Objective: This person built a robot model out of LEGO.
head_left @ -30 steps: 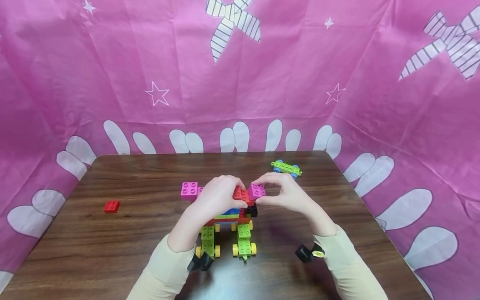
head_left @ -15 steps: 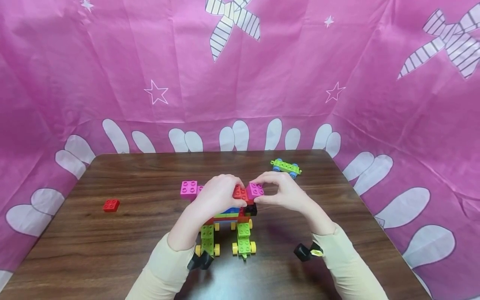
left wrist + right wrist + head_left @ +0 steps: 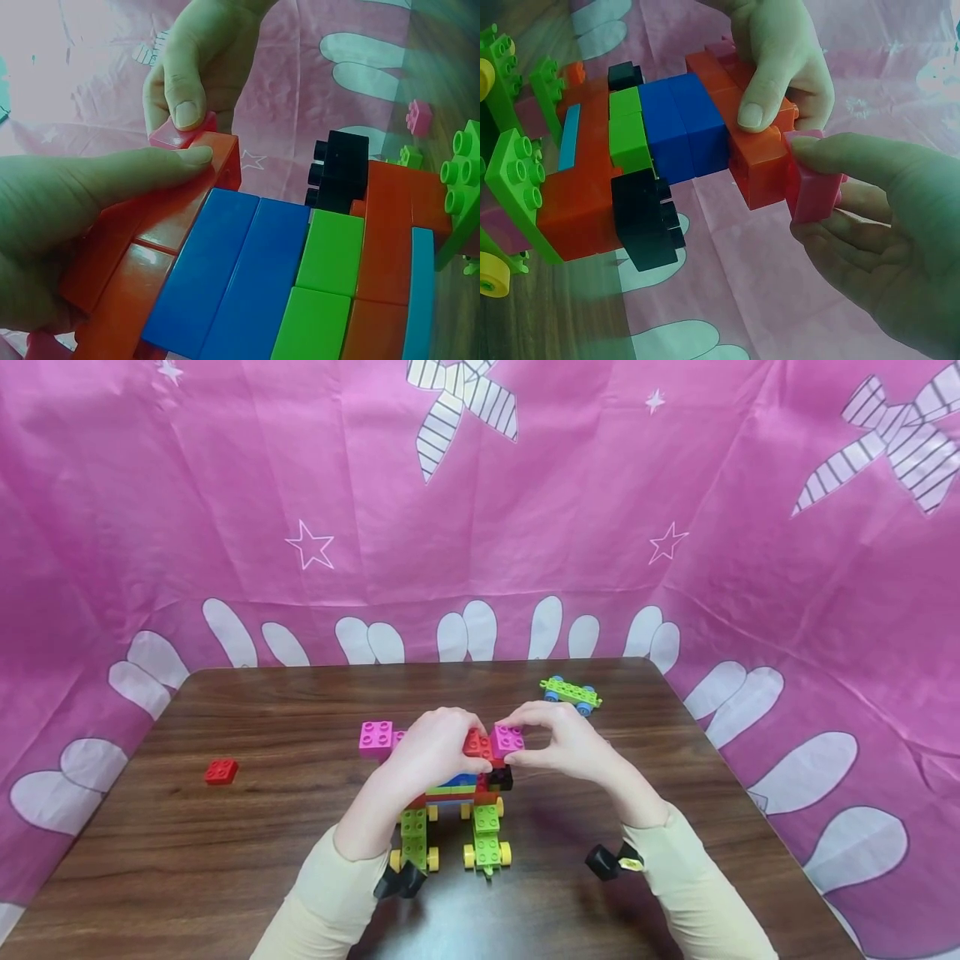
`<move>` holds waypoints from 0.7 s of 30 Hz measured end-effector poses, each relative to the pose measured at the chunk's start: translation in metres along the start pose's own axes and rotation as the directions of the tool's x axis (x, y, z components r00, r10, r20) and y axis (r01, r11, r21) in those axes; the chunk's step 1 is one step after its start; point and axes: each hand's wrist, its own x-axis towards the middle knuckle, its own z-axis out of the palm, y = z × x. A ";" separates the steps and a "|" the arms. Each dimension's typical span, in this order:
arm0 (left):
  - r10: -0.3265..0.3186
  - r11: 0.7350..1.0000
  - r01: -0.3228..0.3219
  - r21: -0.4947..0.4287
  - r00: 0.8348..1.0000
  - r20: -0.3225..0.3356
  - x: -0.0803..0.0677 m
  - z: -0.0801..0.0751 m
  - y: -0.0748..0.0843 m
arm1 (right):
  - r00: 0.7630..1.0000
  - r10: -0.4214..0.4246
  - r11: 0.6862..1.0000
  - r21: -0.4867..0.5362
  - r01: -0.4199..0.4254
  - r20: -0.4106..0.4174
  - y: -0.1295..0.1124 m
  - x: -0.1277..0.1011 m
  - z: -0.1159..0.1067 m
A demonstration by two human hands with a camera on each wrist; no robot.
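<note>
A brick figure of stacked toy blocks stands on the table, with blue bricks (image 3: 679,124) and lime bricks (image 3: 322,247) in its body. My left hand (image 3: 438,745) grips the red bricks (image 3: 756,169) along its top, thumb on the near side. At the right end of that red row, my right hand (image 3: 566,743) pinches a pink brick (image 3: 507,740) between thumb and fingers. The pink brick touches the top of the red row in the right wrist view. A black brick (image 3: 645,225) juts out below. Lime wheeled bases (image 3: 487,843) form the legs.
Another pink brick (image 3: 376,738) sticks out at the figure's left end. A loose red brick (image 3: 221,771) lies on the left of the brown table (image 3: 150,860). A lime car base with blue wheels (image 3: 570,693) stands at the back right. Pink cloth (image 3: 480,543) hangs behind.
My right hand and its pink brick have shifted slightly left, closer over the end of the red row. My left hand keeps its grip in the same place.
</note>
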 end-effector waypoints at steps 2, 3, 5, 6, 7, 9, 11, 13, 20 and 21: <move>-0.001 1.000 0.001 0.005 1.000 -0.002 0.000 0.000 0.000 | 1.000 -0.009 1.000 0.002 0.009 0.004 -0.001 0.000 0.000; -0.001 1.000 0.001 0.006 1.000 -0.003 0.000 0.000 0.000 | 1.000 -0.011 1.000 0.004 0.011 0.006 -0.002 0.001 0.000; -0.003 1.000 0.003 0.008 1.000 -0.005 -0.001 0.000 0.000 | 1.000 -0.010 1.000 0.007 0.010 0.010 -0.003 0.001 -0.001; -0.003 1.000 0.003 0.007 1.000 -0.006 0.000 0.000 0.000 | 1.000 -0.009 1.000 0.004 0.009 0.011 -0.004 0.001 -0.001; -0.003 1.000 0.003 0.006 1.000 -0.006 0.000 0.000 0.000 | 1.000 -0.009 1.000 0.000 0.009 0.012 -0.004 0.001 -0.001; -0.003 1.000 0.003 0.006 1.000 -0.006 -0.001 0.000 0.000 | 1.000 -0.005 1.000 -0.011 0.005 0.012 -0.005 0.002 -0.001; -0.002 1.000 0.002 0.009 1.000 -0.007 0.000 0.000 0.000 | 1.000 -0.004 1.000 -0.022 0.005 0.011 -0.006 0.002 0.000; -0.001 1.000 0.001 0.010 1.000 -0.006 0.000 0.000 0.000 | 1.000 -0.007 1.000 -0.019 0.007 0.011 -0.005 0.003 0.000; 0.009 1.000 -0.009 0.015 1.000 -0.006 0.001 0.001 -0.001 | 1.000 -0.013 1.000 0.010 0.013 0.022 -0.004 0.005 -0.001; 0.010 1.000 -0.010 0.015 1.000 -0.006 0.001 0.001 -0.001 | 1.000 -0.019 1.000 0.010 0.018 0.025 -0.003 0.005 -0.001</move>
